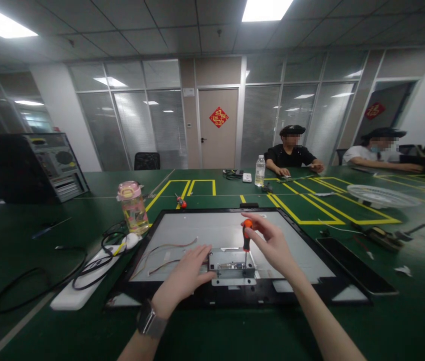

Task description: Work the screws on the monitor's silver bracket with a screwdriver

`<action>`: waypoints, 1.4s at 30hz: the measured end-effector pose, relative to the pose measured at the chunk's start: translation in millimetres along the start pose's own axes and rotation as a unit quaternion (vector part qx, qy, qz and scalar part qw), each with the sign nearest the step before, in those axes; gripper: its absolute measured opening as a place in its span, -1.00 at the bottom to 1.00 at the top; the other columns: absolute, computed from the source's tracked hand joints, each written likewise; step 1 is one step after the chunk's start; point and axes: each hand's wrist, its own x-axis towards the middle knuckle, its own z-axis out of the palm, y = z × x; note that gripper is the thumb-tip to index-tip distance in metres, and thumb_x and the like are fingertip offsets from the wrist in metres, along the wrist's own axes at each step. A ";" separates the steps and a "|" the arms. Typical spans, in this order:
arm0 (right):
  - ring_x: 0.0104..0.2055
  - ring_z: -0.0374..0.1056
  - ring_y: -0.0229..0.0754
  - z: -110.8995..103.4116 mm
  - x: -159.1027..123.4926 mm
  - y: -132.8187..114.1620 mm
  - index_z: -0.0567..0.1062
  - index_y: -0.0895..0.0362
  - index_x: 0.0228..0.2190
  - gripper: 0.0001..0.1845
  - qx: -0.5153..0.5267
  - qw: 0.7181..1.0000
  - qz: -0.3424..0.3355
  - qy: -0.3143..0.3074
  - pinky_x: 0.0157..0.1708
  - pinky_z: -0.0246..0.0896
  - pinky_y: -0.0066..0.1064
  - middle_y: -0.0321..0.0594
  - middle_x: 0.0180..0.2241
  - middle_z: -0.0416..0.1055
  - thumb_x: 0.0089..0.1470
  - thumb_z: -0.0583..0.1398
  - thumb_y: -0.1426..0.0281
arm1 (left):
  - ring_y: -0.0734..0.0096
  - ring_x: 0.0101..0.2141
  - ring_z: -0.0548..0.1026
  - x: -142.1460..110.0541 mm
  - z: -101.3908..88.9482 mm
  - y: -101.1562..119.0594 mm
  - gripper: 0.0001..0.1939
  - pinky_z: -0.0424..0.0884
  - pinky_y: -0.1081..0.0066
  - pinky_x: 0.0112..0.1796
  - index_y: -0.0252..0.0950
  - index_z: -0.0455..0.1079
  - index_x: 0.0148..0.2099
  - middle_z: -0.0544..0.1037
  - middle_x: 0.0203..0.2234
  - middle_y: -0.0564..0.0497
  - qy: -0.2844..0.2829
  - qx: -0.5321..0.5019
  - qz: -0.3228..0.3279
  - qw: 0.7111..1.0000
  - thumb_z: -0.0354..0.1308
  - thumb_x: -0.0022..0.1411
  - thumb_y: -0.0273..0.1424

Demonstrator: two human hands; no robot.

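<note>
Upright in my right hand (270, 243) is a screwdriver (247, 233) with an orange and black handle, held between thumb and fingers. Its shaft points down into a small silver metal bracket (231, 273) that has a circuit part inside. My left hand (188, 271) grips the bracket's left end, thumb near the front and fingers toward the back. Under both lies a flat monitor panel (291, 230) with a grey back and black frame. Thin cables (163, 246) run over the panel on the left. The screwdriver's tip is too small to make out.
Left of the panel are a white power strip (80, 288) with black cords and a pink-lidded bottle (133, 205). A computer case (28, 168) stands farther left. A black phone-like slab (355, 265) lies right. Another screwdriver (181, 202) lies behind. Two people sit across the table.
</note>
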 end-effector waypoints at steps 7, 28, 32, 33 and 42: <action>-0.24 0.38 -0.12 -1.6 0.7 2.0 0.57 0.02 -0.18 -0.74 0.004 1.000 -0.004 0.002 -0.21 0.34 -0.28 -0.16 -0.24 0.46 0.08 0.24 0.26 | 0.17 0.30 0.06 0.2 -0.2 0.6 -0.35 -0.05 0.18 0.25 -0.28 0.07 0.34 0.09 0.32 -0.13 -0.004 0.006 -0.003 1.000 0.08 0.26 -0.23; -0.31 0.38 -0.15 -3.6 2.1 6.9 0.57 0.03 -0.26 -0.79 0.015 1.000 -0.001 0.020 -0.25 0.38 -0.29 -0.22 -0.32 0.43 -0.03 0.32 0.32 | 0.14 0.28 0.09 2.2 4.7 -5.6 -0.35 -0.02 0.18 0.24 -0.26 0.09 0.33 0.12 0.31 -0.13 0.013 -0.002 0.011 1.000 0.09 0.25 -0.22; -0.34 0.37 -0.14 -2.2 0.1 4.3 0.56 0.04 -0.29 -0.81 -0.007 0.999 -0.022 0.030 -0.27 0.36 -0.27 -0.20 -0.33 0.44 -0.02 0.32 0.32 | 0.15 0.28 0.10 2.3 4.0 -5.8 -0.36 -0.01 0.19 0.23 -0.24 0.09 0.33 0.13 0.31 -0.12 0.013 -0.001 0.017 1.000 0.09 0.25 -0.23; -0.32 0.37 -0.13 -1.9 -0.4 3.2 0.56 0.03 -0.27 -0.81 -0.007 0.999 -0.023 0.024 -0.26 0.36 -0.26 -0.20 -0.31 0.45 -0.01 0.31 0.32 | 0.15 0.28 0.09 2.2 3.6 -5.5 -0.36 -0.01 0.19 0.24 -0.24 0.09 0.33 0.13 0.31 -0.11 0.012 -0.001 0.015 1.000 0.09 0.25 -0.23; -0.31 0.38 -0.12 -0.5 0.1 4.1 0.53 0.01 -0.15 -0.73 -0.032 0.999 -0.029 -0.014 -0.21 0.37 -0.22 -0.18 -0.27 0.48 0.06 0.25 0.33 | 0.14 0.29 0.07 1.4 1.8 -1.2 -0.34 -0.04 0.18 0.25 -0.29 0.07 0.34 0.11 0.31 -0.14 0.003 0.009 0.005 1.000 0.09 0.25 -0.23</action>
